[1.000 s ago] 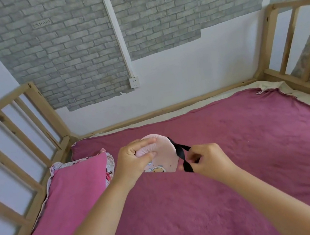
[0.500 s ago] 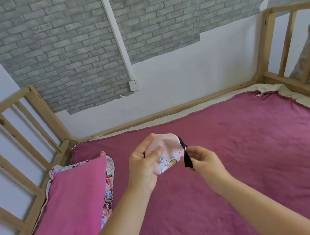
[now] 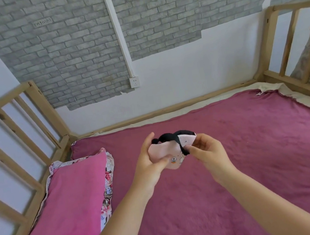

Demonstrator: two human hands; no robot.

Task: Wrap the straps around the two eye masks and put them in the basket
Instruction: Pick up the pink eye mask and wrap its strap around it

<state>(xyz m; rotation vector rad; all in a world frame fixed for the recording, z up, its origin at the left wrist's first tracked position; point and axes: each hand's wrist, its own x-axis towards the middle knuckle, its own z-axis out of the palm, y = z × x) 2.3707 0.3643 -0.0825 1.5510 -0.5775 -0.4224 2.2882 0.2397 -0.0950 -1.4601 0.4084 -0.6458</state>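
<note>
Holding at mid-air above the bed [image 3: 248, 153], just right of the pink pillow [image 3: 66, 204]: left hand [image 3: 149, 161] cupped round the left half of the pink eye mask [image 3: 164, 152], thumb pressed flat on its printed face, other fingers [image 3: 149, 138] curled behind and closed on the fabric. Looping over the top edge of that mask, black strap [image 3: 173, 135], bunched in soft humps and already crossing down the front near the right end. Pinching that strap against the mask's right side, right hand [image 3: 206, 149], fingertips closed tight, remaining fingers half folded. Judging from the way it bends in the grip: light, soft, padded cloth, no stiffness, nothing breakable, likely to spring open if let go; strap probably stretchy and prone to slipping off a rounded edge. Best held across the folded middle with one hand, strap kept taut near its free loop with the other. Nowhere in view: second mask, basket. Wrapping of this first mask apparently under way, not finished.
</note>
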